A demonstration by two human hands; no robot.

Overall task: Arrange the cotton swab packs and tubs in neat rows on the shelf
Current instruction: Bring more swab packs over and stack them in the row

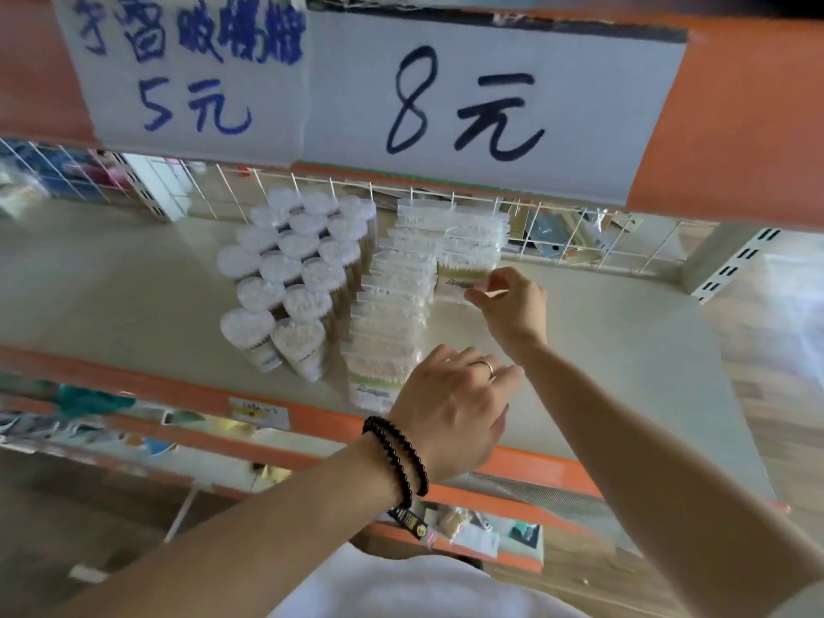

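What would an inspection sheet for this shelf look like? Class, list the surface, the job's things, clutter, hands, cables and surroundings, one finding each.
Surface: pale shelf with an orange front edge; bare to the right of the stock.
Job's things: round tubs stand in three rows on the left; flat packs stand in a long row beside them, with a shorter second row at the back.
Clutter: nothing seen on this shelf.
Hands: right hand pinches the front pack of the short row; left hand, wearing a ring and a bead bracelet, rests at the near end of the long row, grip unclear.
Cables: nothing seen.
Surroundings: wire back grid; price signs above; more goods on the shelves below.
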